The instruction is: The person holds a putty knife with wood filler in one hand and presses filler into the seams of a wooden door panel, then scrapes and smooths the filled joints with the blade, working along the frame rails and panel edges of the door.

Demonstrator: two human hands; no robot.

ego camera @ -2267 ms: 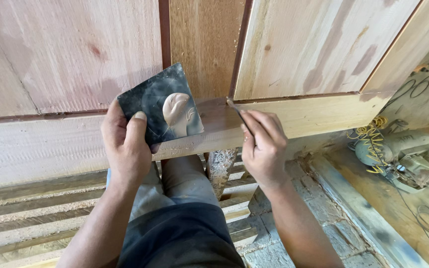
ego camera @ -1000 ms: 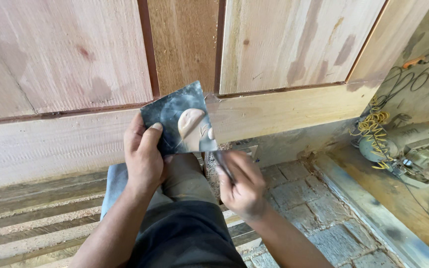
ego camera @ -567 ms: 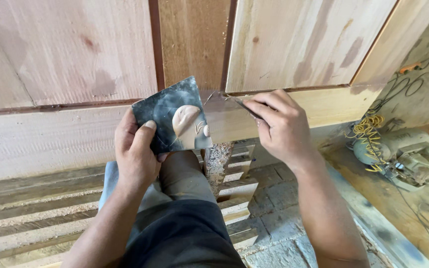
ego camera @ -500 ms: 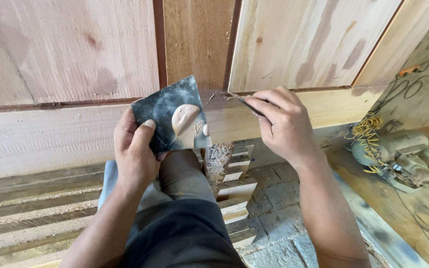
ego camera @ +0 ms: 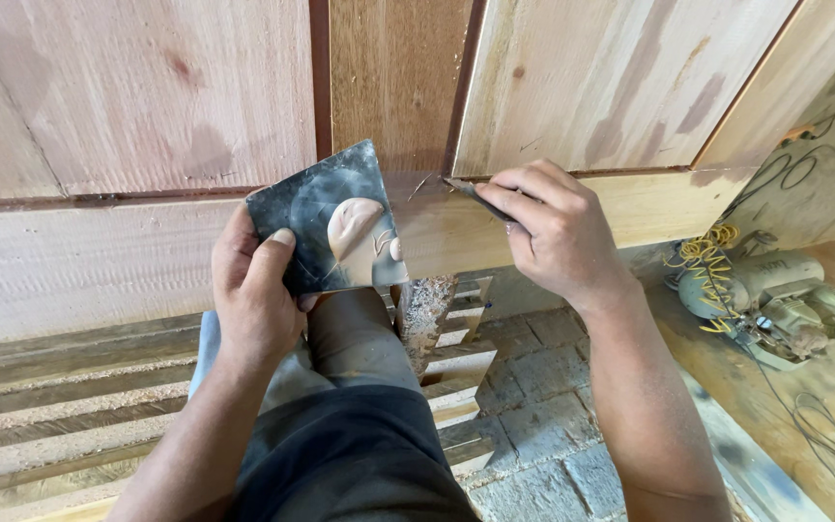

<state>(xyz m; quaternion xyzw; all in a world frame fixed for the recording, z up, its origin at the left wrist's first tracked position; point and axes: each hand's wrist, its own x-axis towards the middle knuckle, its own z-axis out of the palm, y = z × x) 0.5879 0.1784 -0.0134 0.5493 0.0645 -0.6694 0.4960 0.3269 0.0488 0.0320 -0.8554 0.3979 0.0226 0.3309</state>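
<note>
Left hand (ego camera: 255,290) has its grip clamped on a dark square metal plate (ego camera: 326,224) with a blob of tan wood filler (ego camera: 352,222) on it, thumb on top. Right hand (ego camera: 551,227) pinches a thin dark putty blade (ego camera: 471,193) tight, tip touching the seam of the pale wooden door panel (ego camera: 128,261). Grey-green power tool (ego camera: 761,295) lies on the floor at right; no packages or labels I can make out.

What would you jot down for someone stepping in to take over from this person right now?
Left hand: grip shut on a dark square board carrying a dab of tan filler.
Right hand: grip shut on a thin blade, tip at the groove where the wooden door's rail meets the panel.
Power tool lies on the floor to the right.
Done: some grooves look dark, perhaps filled.
Left: filler remains on the board.
</note>
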